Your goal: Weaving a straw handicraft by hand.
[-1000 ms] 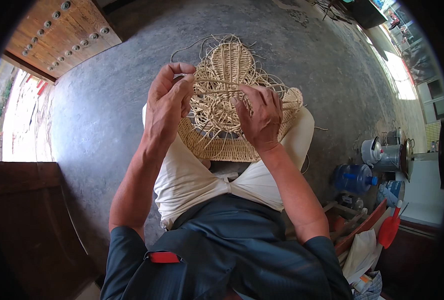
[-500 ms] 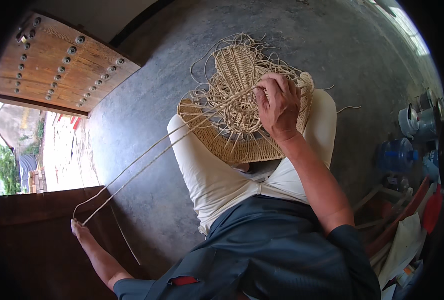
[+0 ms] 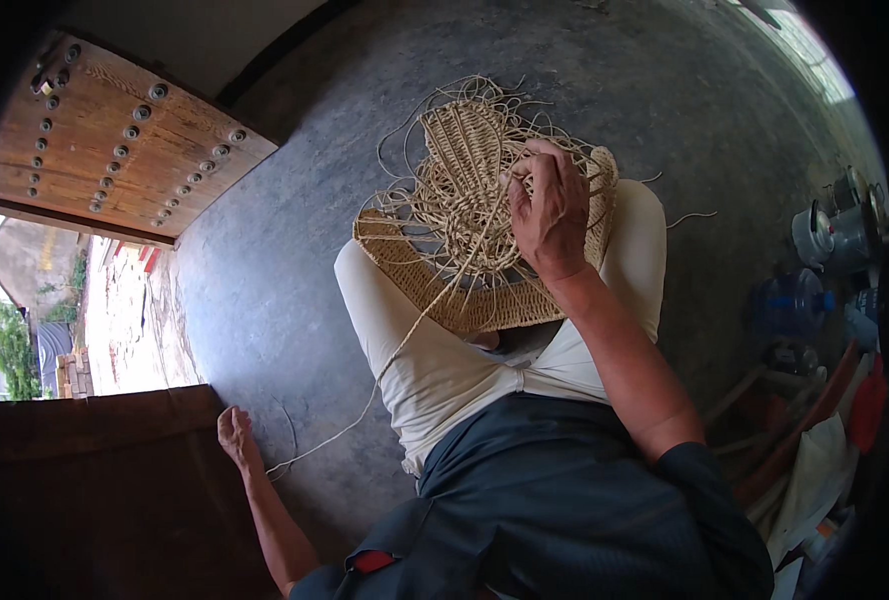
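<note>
A half-woven straw-coloured piece [image 3: 465, 135] of twisted cord lies across my lap, with a tangle of loose ends at its middle and a curved woven band [image 3: 505, 308] along its near side. Over it, my right hand [image 3: 553, 215] is closed, thumb and fingers pinching a cord. From there the long cord [image 3: 423, 318] slants down across my left thigh and sags past my left forearm. Out to the lower left, my left hand [image 3: 235, 436] has its fingers curled in; no cord shows in them, and the strand hangs apart from it.
A dark wooden panel [image 3: 95, 450] stands close by my left hand. Beyond it is a studded wooden door [image 3: 125, 135] beside a bright doorway. On the right are metal pots [image 3: 845, 235], a blue water bottle [image 3: 793, 300] and a red-edged wooden frame [image 3: 805, 425].
My left hand has come inward, toward my body. The two taut strands it held have become one slack cord hanging clear of it. My right hand has stayed nearly in place.
</note>
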